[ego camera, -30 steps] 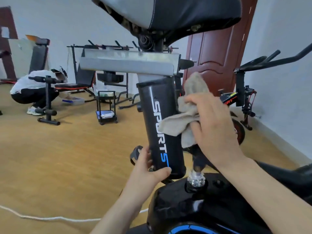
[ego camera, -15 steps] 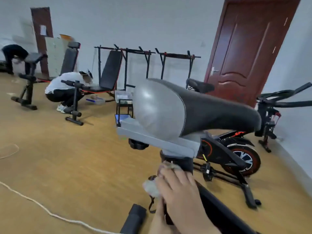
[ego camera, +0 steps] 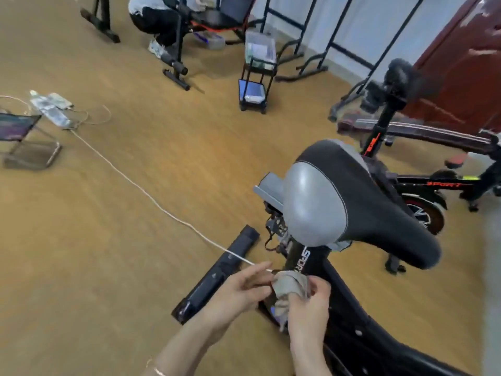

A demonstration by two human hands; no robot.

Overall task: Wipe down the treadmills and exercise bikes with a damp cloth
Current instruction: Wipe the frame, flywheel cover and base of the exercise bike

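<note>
Cloth, one, grasped in right grip; left grip released; two bikes.

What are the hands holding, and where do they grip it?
The right hand grips the bunched cloth at its right side; the left hand reaches its left edge, grip unclear.

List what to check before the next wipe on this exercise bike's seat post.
1. Crumpled beige cloth held: ok, right hand grips it.
2. Cloth touching black seat post: cannot tell, contact hidden.
3. Left hand free: ok, fingers fairly straight beside cloth.
4. White cord clear: not ok, it runs across the floor to the hands.
5. Cloth damp: cannot tell.
6. Grey and black saddle clear: ok, above the hands.
</note>
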